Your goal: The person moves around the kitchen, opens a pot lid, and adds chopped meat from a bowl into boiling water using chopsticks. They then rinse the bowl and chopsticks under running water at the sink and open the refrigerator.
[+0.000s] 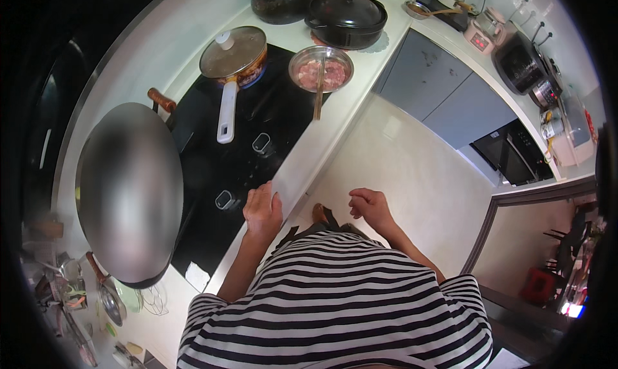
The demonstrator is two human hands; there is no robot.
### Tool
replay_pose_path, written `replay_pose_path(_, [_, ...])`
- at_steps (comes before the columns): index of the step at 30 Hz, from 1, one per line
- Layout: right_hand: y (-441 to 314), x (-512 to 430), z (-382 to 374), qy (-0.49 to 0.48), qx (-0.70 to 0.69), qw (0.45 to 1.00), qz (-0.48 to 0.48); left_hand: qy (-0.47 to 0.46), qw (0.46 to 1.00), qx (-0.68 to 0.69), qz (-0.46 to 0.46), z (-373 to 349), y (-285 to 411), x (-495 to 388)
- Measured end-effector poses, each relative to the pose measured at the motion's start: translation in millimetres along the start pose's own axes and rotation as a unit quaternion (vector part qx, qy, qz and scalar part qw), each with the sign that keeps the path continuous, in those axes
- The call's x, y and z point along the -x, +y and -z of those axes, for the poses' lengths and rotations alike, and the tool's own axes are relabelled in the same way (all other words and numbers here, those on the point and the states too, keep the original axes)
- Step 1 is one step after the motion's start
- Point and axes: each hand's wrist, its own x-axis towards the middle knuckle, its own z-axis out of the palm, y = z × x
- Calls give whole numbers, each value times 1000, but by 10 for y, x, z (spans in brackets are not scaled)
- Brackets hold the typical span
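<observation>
My left hand (262, 209) is at the front edge of the black glass gas cooktop (203, 166), its fingers extended and its thumb apart, holding nothing. Two control knobs, one near (224, 200) and one farther off (261, 143), stand close to it. My right hand (371, 207) hangs over the floor in front of my body with loosely curled fingers and nothing in it. On the lit far burner sits a saucepan (251, 70) under a glass lid (231, 53), its white handle (228, 113) pointing towards me. A steel bowl of raw meat (321, 74) with chopsticks (319, 96) across it stands beside it.
A large blurred round pan (130, 190) with a wooden handle (161, 99) covers the left burner. A black lidded pot (346, 19) is beyond the bowl. A small frying pan (112, 301) and a whisk (154, 300) lie at lower left. Appliances line the right counter (434, 36).
</observation>
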Motion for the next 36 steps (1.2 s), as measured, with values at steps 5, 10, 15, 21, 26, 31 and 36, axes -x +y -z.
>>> replay_pose_path(5, [-123,-316,297,62,-49,997,-22,-21,998,-40,-34,-280,-96,-430])
replay_pose_path(10, [-216,-631,574,10,-21,998,-60,-27,985,-168,39,-371,-237,-695])
replay_pose_path(15, [-373,-1159,923,-41,4,999,-16,-80,946,-241,201,-481,-276,-899])
replay_pose_path(21, [-511,-1580,1234,-71,-5,997,-31,-129,932,-262,215,-566,-248,-1083])
replay_pose_path(26, [-512,-1729,1203,-117,19,992,-43,-163,913,-284,244,-593,-312,-1075])
replay_pose_path(31, [-573,-1812,1134,-131,20,991,-32,-168,921,-258,238,-583,-402,-1038])
replay_pose_path(36, [-601,-1857,1014,-115,-5,993,-17,-176,928,-247,215,-583,-459,-1001])
